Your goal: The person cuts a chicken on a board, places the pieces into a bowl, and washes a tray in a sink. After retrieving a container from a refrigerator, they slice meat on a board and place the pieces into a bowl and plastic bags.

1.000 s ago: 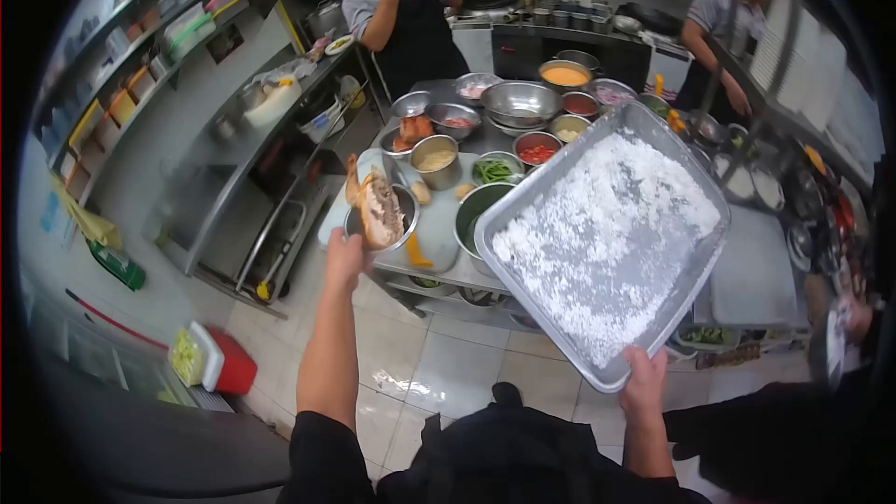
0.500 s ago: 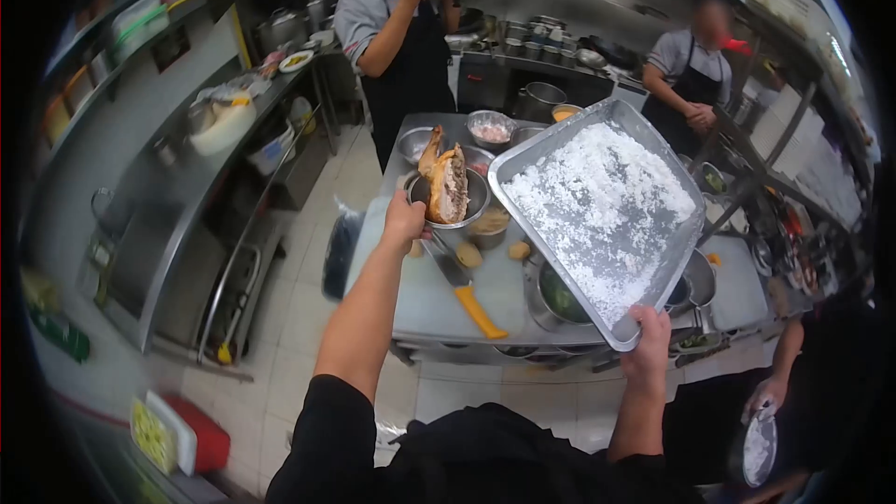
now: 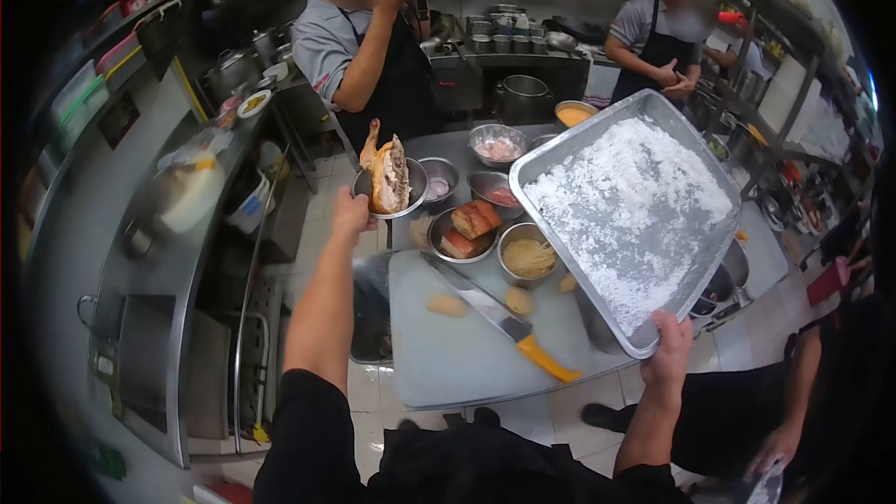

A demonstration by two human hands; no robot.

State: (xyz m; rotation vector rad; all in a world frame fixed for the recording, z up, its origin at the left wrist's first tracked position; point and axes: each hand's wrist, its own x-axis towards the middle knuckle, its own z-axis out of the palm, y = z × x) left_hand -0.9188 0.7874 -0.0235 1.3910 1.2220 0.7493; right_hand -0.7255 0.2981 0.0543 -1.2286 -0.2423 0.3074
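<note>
My left hand [image 3: 352, 213] grips the rim of a metal bowl [image 3: 418, 201] at the table's far left. A piece of roast poultry [image 3: 388, 177] stands in that bowl, its leg pointing up and its cut side facing right. On the right, my right hand [image 3: 666, 347] is closed on the near corner of a metal tray [image 3: 533, 160], which I hold tilted above the table. White powder [image 3: 627, 191] covers much of the tray's bottom. Below and between my hands lies a knife [image 3: 504, 317] with a yellow handle on a white cutting board [image 3: 434, 355].
Bowls of meat chunks [image 3: 476, 217], pale shreds [image 3: 528, 257] and orange liquid [image 3: 574, 114] stand on the table. Pale tubers [image 3: 519, 300] lie by the knife. Two people in aprons [image 3: 392, 75] stand across the table; another person's hand [image 3: 777, 448] is at lower right.
The bowl with the poultry has moved left, uncovering the bowl of meat chunks. My view has shifted nearer the table, and more of the cutting board shows. The tray stays in my right hand.
</note>
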